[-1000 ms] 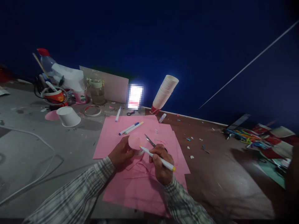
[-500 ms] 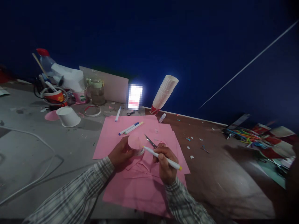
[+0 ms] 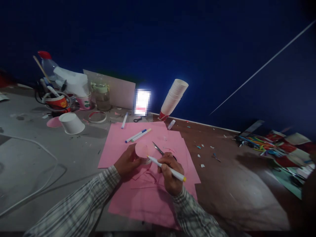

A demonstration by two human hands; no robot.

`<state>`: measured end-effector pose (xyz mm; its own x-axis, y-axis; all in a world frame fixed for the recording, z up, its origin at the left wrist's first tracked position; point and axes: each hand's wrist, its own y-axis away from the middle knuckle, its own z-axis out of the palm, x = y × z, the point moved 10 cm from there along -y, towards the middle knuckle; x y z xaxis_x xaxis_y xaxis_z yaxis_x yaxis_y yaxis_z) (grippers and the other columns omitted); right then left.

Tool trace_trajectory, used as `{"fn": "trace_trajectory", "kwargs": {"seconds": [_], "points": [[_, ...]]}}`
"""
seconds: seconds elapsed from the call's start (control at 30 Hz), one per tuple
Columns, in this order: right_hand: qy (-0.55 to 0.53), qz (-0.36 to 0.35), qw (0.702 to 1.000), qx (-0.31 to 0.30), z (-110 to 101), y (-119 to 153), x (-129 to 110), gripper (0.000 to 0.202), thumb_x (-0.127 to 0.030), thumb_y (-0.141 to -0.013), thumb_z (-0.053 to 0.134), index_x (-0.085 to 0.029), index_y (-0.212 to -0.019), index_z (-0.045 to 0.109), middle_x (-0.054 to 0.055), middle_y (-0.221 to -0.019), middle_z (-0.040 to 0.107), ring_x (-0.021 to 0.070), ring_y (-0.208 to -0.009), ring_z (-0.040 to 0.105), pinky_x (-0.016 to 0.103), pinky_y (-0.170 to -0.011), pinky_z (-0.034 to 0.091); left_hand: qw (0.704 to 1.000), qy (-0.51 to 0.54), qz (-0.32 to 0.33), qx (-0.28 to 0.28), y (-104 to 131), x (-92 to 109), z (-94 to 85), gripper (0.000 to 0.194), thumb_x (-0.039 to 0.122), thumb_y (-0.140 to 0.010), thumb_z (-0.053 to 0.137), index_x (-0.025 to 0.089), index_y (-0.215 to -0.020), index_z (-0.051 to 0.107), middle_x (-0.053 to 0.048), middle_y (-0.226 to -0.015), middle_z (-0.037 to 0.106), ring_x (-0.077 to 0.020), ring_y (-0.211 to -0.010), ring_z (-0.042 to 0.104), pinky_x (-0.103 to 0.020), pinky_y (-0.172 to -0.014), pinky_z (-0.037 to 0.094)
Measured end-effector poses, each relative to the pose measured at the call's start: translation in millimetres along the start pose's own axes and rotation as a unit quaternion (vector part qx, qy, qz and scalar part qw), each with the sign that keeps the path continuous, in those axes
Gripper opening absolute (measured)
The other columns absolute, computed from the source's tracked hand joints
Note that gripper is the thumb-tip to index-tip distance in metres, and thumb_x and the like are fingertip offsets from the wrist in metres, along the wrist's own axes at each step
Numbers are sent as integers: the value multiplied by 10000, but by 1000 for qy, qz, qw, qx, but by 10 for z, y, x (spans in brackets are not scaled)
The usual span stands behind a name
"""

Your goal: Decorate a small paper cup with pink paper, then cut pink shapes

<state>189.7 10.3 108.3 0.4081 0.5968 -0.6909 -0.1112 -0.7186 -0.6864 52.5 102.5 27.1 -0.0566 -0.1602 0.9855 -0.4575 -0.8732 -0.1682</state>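
Pink sheets (image 3: 138,205) lie overlapping on the desk (image 3: 229,200), and above them the left hand (image 3: 127,162) has its fingers closed around the side of a pink-topped piece (image 3: 142,150), whose round pink face is turned up and whose white side shows below the rim. The right hand (image 3: 172,174) has its fingers pinched around a white marker (image 3: 156,162) with a yellow end; its tip points at the pink face, near the edge closest to that hand, though whether it touches cannot be made out. Open-bladed scissors (image 3: 158,148) lie just beyond the right hand, their handles partly hidden behind it. Farther up the paper, two pens (image 3: 135,136) lie side by side at a slant, and another pen (image 3: 124,120) rests at the far edge. A small capped tube (image 3: 171,124) lies at the paper's far right corner, in front of a leaning stack of paper cups (image 3: 174,98). To the left, an upturned white cup (image 3: 73,124) stands near a flat ring (image 3: 97,117), with a lidded jar (image 3: 102,99) behind.
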Motion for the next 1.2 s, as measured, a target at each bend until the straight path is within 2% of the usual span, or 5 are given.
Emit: {"fn": "trace_trajectory", "kwargs": {"seconds": [0.13,0.27,0.5,0.77,1.2], "points": [[28,3,1000,-5,13,0,7,160,-237,-917,478,-210,-871,629,-11,-580,577,181,-597,547,379,-660,457,1000,9,-11,13,1,-7,-10,407,288,-713,749,144,-1073,629,-110,-1083,667,-255,-1004,620,-388,-904,495],[30,-4,1000,-9,20,-15,-22,149,-193,-903,477,-212,-880,623,-16,-586,579,174,-601,539,371,-669,449,999,32,-31,1,2,4,35,388,313,-721,755,135,-1038,621,-103,-1026,676,-240,-938,625,-369,-849,505],[35,-15,999,-10,35,-13,-55,141,-186,-888,491,-214,-885,629,-12,-599,599,175,-601,550,374,-678,455,1000,20,-12,0,-3,90,33,283,263,-729,725,137,-967,640,-76,-964,683,-215,-900,614,-332,-830,498],[48,-35,998,-15,40,-19,-91,145,-188,-891,492,-215,-888,635,-14,-583,590,179,-604,561,382,-678,468,1000,15,-20,6,0,49,17,363,270,-715,737,138,-1037,633,-88,-1009,679,-230,-943,616,-345,-852,497],[13,14,999,25,-91,-23,23,183,-255,-926,474,-214,-852,636,-40,-502,531,167,-532,506,382,-679,452,999,31,-24,14,2,-54,-2,397,246,-718,756,140,-1076,625,-95,-1053,666,-229,-970,612,-368,-890,504]]}}
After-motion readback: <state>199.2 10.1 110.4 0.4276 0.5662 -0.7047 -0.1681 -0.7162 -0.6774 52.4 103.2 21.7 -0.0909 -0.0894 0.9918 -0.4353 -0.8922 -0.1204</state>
